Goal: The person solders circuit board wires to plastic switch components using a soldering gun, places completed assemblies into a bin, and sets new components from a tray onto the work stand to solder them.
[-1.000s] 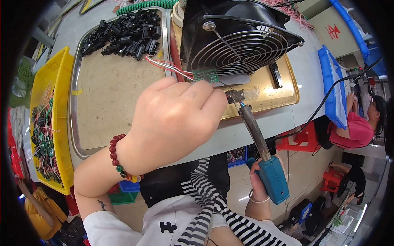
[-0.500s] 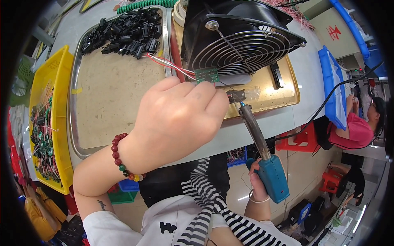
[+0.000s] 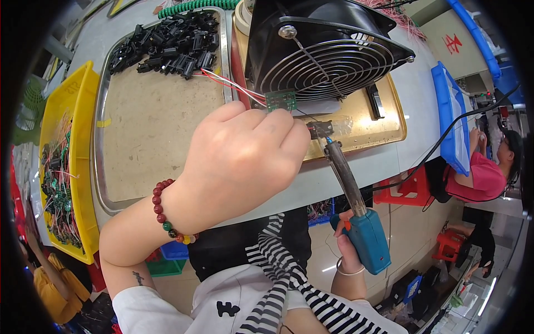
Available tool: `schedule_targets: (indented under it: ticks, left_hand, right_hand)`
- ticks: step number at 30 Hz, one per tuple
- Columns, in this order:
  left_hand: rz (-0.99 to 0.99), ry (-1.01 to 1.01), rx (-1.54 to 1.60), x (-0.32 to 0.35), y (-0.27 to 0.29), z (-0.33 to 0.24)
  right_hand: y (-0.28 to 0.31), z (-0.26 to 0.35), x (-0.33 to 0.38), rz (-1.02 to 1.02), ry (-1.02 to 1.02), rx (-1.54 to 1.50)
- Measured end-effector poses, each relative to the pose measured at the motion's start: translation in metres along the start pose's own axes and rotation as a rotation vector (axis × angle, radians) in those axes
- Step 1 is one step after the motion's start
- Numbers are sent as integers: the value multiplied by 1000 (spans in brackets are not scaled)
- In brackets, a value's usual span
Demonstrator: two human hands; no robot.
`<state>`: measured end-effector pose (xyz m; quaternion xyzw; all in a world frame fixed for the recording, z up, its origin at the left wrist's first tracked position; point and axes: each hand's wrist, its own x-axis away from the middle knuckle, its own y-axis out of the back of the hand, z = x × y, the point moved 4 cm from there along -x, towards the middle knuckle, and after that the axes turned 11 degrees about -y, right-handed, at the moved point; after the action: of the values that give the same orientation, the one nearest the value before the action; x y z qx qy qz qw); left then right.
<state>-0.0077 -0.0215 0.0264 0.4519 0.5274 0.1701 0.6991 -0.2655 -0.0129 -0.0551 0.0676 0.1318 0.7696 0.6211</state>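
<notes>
My left hand [image 3: 245,153] is closed in a pinch over the tray's front edge, fingertips turned away and mostly hidden. A bit of red wire [image 3: 310,129] shows at its fingertips, beside a small black plastic part [image 3: 321,129]. Just above the knuckles is a small green circuit board [image 3: 281,101], with red and white wires running off to the left. My right hand [image 3: 347,247] grips the teal handle of a soldering gun [image 3: 370,240]. Its orange trigger shows by my fingers, and the metal barrel points up to the near edge of the black part.
A black fan [image 3: 328,64] with a wire guard stands on a gold tray [image 3: 392,133]. To the left, a metal-rimmed tray [image 3: 100,167] holds a heap of black parts [image 3: 172,44]. Beside it sits a yellow bin [image 3: 89,183] of wired boards. A black cable [image 3: 434,147] crosses at right.
The soldering gun's tip has shifted slightly at the black part. My right fingers have loosened around the trigger, which now shows. The circuit board has moved a touch to the right.
</notes>
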Motion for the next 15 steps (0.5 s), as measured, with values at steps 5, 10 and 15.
schedule_targets:
  ticks: [5, 10, 15]
  left_hand:
    - [0, -4, 10, 2, -1, 1]
    - [18, -7, 18, 1, -2, 0]
    - [8, -12, 24, 2, -2, 0]
  right_hand:
    - [1, -3, 3, -7, 54, 71]
    - [6, -3, 8, -35, 37, -230]
    - [8, -12, 9, -67, 7, -363]
